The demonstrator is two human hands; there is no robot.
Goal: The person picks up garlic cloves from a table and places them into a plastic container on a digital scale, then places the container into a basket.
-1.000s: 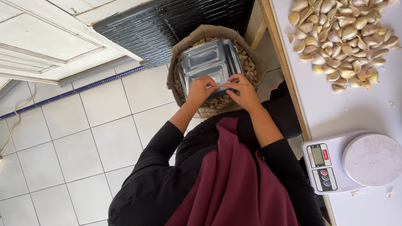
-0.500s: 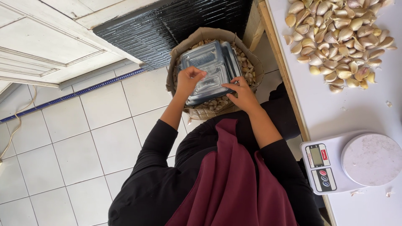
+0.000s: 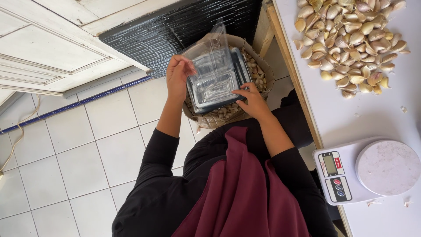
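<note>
Head view shows me white floor tiles and a white table at right bearing garlic cloves and a scale. My left hand grips one clear plastic container, lifted off the container stack that my right hand steadies atop the garlic sack.

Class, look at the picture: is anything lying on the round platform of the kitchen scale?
No: the kitchen scale on the white table has a bare round platform; the garlic cloves lie in a separate pile.

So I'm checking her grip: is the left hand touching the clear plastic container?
Touching. The head view shows the left hand gripping the clear plastic container by its edge.
</note>
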